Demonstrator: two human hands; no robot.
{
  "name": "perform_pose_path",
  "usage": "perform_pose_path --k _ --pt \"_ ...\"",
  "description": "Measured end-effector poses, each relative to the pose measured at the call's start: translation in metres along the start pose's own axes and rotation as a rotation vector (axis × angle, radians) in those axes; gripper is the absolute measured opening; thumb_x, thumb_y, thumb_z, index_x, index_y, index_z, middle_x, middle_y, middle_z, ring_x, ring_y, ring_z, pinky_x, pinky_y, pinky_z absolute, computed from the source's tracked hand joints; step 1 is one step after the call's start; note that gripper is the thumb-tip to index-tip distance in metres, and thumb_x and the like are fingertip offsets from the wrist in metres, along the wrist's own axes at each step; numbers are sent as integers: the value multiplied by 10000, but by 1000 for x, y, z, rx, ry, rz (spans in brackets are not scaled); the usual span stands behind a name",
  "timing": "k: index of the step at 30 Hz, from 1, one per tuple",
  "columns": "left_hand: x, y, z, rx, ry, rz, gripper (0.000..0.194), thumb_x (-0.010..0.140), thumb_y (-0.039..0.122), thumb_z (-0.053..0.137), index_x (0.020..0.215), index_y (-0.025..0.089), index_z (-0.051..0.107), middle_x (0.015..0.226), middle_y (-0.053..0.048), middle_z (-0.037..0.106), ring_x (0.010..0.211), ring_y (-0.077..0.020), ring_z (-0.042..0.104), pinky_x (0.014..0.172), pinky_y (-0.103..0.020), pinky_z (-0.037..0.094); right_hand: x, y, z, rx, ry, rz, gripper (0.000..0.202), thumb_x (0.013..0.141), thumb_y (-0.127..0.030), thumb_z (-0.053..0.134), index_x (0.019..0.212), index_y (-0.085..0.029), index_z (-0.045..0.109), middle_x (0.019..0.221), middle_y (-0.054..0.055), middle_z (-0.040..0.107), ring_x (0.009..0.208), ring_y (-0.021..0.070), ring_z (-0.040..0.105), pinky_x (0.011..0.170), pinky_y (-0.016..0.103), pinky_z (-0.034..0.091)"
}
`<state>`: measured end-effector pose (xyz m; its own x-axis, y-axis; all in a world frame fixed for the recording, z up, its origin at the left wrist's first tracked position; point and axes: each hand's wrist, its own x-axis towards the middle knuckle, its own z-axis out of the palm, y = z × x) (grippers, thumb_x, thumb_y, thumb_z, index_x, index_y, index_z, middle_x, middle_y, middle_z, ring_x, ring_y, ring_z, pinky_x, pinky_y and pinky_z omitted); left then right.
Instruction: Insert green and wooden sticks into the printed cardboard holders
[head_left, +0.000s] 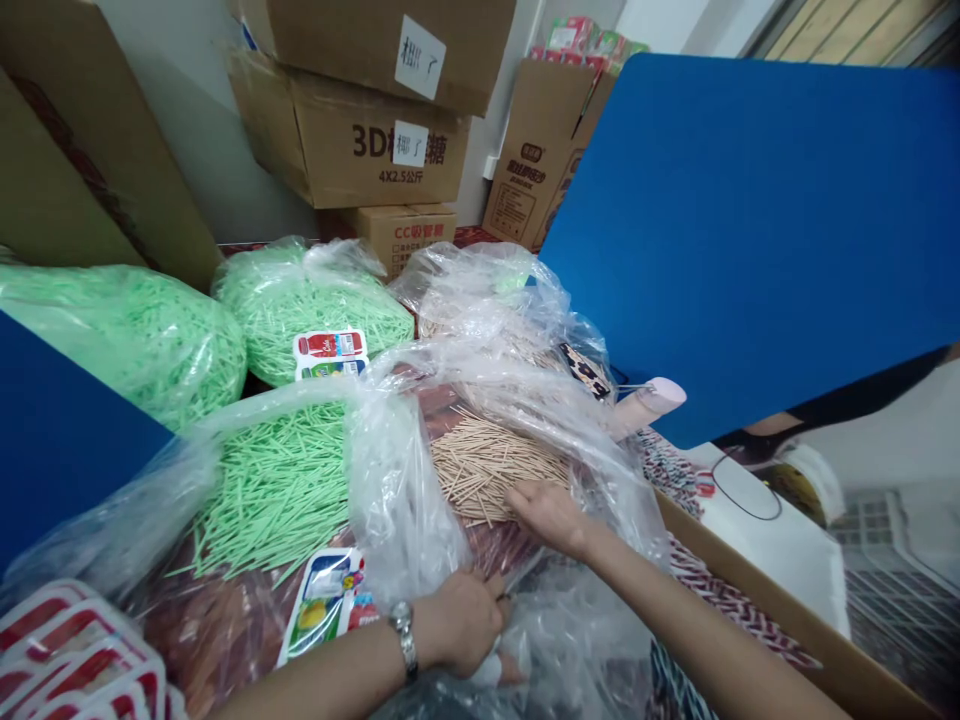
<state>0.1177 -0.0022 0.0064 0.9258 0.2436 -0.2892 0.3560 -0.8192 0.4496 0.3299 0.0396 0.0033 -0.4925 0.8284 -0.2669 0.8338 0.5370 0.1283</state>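
My right hand [551,512] reaches onto a pile of thin tan sticks [480,455] inside an open clear plastic bag [412,480]; its fingers are drawn together at the pile's near edge. Lower down, my left hand [465,622], with a silver band at the wrist, has its fingers curled on the bag's near edge. Something white, perhaps a finger wrap, shows by its fingertips. Left of the tan pile lie thin green sticks [281,475] on clear plastic. A card with printed fruit pictures [322,600] rests close to my left forearm.
Filled bags of green sticks [315,290] stand behind, with cardboard boxes [375,130] stacked beyond. Blue panels [750,230] flank both sides. Red-and-white trays or cards [82,650] are piled at lower left. A pale cylinder [649,403] and a carton with striped pieces [720,590] lie right.
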Motion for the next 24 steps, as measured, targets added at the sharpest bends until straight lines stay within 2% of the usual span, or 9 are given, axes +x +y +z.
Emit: perform_pose_path --k 3,7,9,12,15,19,24 --pt "0 0 0 2 4 9 587 799 601 533 1089 110 671 1038 -167 688 890 -323 668 794 -423 527 28 0 -17 11 58 67 254 918 -159 421 1125 -180 566 997 106 624 873 204 582 717 286 418" --pt "1 -1 5 8 20 19 624 816 621 478 1109 100 657 1041 -168 686 882 -325 670 780 -430 530 60 -16 -30 55 54 -62 429 897 -254 491 1323 -282 447 1094 89 571 953 227 561 744 301 425" --pt "2 -2 8 15 19 10 616 818 615 481 1098 97 663 1026 -165 692 868 -322 673 766 -422 530 68 -25 -31 32 21 -102 461 899 -234 488 1352 -281 416 1086 102 561 966 242 553 758 329 430" --pt "3 -2 11 27 45 11 593 803 606 514 1064 99 679 1000 -160 702 838 -316 677 749 -409 526 72 -28 -30 -17 -3 -120 384 917 -172 447 1294 -245 467 1074 113 563 993 244 539 811 369 420" --pt "4 -2 12 40 60 22 577 801 599 527 1040 99 687 976 -156 708 808 -306 682 720 -393 528 70 -26 -30 -21 -1 -106 276 929 -198 449 1188 -236 535 1060 98 570 970 227 545 813 350 414" --pt "3 -2 9 70 41 26 558 804 595 535 1022 105 692 986 -161 707 807 -296 687 714 -384 529 70 -26 -32 -23 10 -114 289 940 -235 439 1216 -271 516 1034 72 589 918 218 568 754 320 418" --pt "3 -1 6 55 24 12 581 817 607 516 1048 102 687 1011 -156 698 834 -307 684 747 -404 534 73 -25 -30 -59 -13 -165 134 912 -189 478 982 -201 591 962 73 630 900 213 581 777 328 413"
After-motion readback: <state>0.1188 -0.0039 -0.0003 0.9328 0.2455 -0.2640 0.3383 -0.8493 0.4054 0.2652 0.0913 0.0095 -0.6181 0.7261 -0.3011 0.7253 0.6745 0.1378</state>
